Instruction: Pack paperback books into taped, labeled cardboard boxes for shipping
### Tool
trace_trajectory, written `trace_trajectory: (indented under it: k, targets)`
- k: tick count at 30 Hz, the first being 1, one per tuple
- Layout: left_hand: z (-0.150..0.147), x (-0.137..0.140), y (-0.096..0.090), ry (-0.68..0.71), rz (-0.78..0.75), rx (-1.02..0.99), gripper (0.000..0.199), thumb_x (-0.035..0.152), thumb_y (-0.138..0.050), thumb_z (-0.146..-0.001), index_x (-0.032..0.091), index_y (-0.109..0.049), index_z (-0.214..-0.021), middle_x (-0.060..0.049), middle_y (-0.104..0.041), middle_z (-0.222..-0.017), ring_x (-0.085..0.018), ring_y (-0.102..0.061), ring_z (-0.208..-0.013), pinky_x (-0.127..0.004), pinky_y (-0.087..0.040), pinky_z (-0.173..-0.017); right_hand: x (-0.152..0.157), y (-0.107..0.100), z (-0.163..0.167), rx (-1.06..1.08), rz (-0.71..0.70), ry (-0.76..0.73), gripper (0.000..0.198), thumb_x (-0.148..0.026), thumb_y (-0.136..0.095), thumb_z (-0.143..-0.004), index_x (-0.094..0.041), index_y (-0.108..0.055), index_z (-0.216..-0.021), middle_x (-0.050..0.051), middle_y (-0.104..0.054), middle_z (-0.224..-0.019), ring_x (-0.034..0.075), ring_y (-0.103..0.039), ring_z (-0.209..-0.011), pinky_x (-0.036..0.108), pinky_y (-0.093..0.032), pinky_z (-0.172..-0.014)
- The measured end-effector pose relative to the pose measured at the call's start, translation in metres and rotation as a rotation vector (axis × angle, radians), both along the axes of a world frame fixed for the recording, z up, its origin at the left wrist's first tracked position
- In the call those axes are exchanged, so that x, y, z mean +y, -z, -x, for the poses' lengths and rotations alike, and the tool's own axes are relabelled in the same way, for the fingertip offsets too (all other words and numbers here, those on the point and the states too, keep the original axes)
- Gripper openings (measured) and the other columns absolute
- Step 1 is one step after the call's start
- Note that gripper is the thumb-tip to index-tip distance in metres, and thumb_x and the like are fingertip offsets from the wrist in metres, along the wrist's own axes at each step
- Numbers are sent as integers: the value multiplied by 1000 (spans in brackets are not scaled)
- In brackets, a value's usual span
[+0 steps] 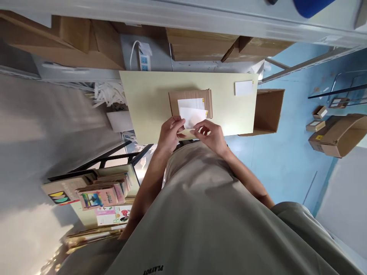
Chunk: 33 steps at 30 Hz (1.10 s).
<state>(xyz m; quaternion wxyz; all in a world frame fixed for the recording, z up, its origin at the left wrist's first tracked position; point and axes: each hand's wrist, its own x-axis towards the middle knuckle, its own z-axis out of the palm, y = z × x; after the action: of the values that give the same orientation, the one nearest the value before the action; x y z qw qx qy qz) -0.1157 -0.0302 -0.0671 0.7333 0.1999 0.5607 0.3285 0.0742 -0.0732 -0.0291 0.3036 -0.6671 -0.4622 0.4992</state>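
Between my two hands is a white label sheet [192,117] with a small yellow mark at its corner. My left hand [171,131] pinches its left edge between thumb and fingers. The fingertips of my right hand [210,133] are closed on its lower right edge. Behind the sheet, a flat cardboard box [175,100] lies on the pale yellow tabletop [145,99]. A second white label [190,103] lies on top of that box, partly covered by the sheet I hold.
Another white label [243,88] lies at the table's right end. An open carton [268,112] stands beyond that edge. Larger cartons [203,47] and a power strip [144,61] are behind the table. Stacked books [104,191] sit at lower left.
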Motion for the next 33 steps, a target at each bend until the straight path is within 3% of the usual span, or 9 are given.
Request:
trace_trajectory:
  k: [4,7,13,20,26,30,33]
  targets:
    - [8,0,0,-77,31,8,46,47,-98,-69,25,-69,-97,6,-58,-75,-8,-59,-59,-15,-55,-45,1,19,-45,-32,27,208,37,-61,-83,-95,-24,-83,-98,5,-84,-101,15,-64,-72,33,-57,-70]
    - [11,0,2,-110,45,12,43,45,-97,-71,25,-68,-96,6,-58,-75,-8,-61,-59,-13,-53,-43,2,40,-63,82,149,200,49,-71,-88,-87,-23,-84,-96,4,-81,-95,14,-62,-69,32,-55,-66]
    - [10,-1,6,-121,59,28,42,45,-97,-75,25,-67,-96,3,-61,-79,-9,-60,-61,-15,-52,-43,6,61,-55,335,312,185,64,-83,-97,-71,-22,-83,-88,0,-69,-78,11,-56,-63,27,-40,-54]
    - [9,-5,19,-66,-21,144,36,50,-92,-81,25,-68,-94,2,-60,-81,-11,-60,-66,-16,-54,-43,8,71,-52,317,288,176,65,-84,-97,-70,-22,-79,-81,1,-71,-77,12,-55,-62,29,-45,-57]
    - [5,-1,66,14,-197,486,38,55,-86,-87,24,-67,-97,-2,-72,-99,-18,-72,-91,-24,-67,-66,17,90,-60,69,210,135,56,-78,-89,-83,-23,-76,-81,3,-75,-80,16,-62,-67,32,-53,-67]
    - [-5,14,105,57,-268,614,28,48,-81,-94,23,-69,-94,-3,-75,-94,-20,-74,-93,-30,-65,-85,36,100,-63,-59,176,136,57,-79,-84,-90,-24,-70,-79,4,-77,-84,19,-65,-77,33,-54,-73]
    - [-10,25,124,101,-358,712,23,44,-80,-98,22,-71,-94,-5,-76,-96,-20,-72,-91,-33,-61,-92,48,109,-63,-124,159,149,60,-80,-81,-93,-25,-66,-77,5,-77,-84,20,-66,-79,35,-54,-78]
